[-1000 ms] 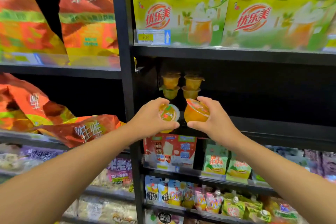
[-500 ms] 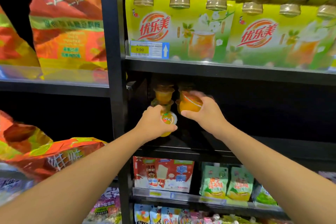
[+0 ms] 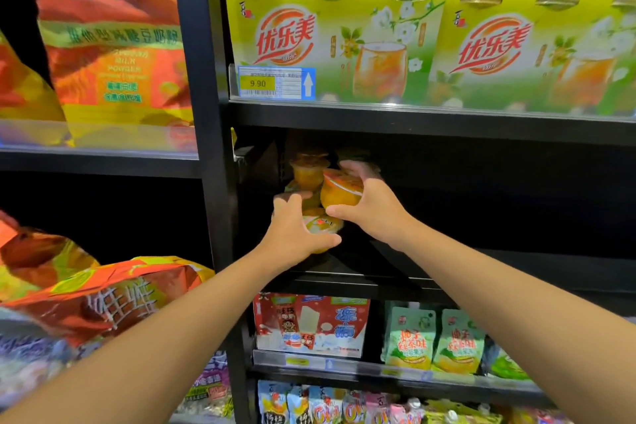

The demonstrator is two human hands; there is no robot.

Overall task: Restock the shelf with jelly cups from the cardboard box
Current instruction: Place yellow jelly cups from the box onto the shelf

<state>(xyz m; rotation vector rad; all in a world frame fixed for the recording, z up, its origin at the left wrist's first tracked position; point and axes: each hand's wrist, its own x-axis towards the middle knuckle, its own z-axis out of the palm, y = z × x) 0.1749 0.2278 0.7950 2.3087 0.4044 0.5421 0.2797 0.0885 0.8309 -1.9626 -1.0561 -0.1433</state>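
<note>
Both my hands reach into the dark middle shelf (image 3: 447,272). My left hand (image 3: 296,231) grips an orange jelly cup (image 3: 323,225) low at the shelf's left end, its printed lid facing me. My right hand (image 3: 371,203) holds a second orange jelly cup (image 3: 340,191) tilted, higher up and just in front of the stacked jelly cups (image 3: 308,170) at the back left of the shelf. Part of that stack is hidden behind my hands. The cardboard box is out of view.
Green drink multipacks (image 3: 337,41) fill the shelf above, with a 9.90 price tag (image 3: 275,83). A black upright post (image 3: 206,113) divides the bays. Orange snack bags (image 3: 110,31) sit to the left. Pouches and packets (image 3: 433,341) line the lower shelves.
Both hands have carried their cups up and deeper into the shelf, toward the stacked cups. The camera has come closer and tilted up.
</note>
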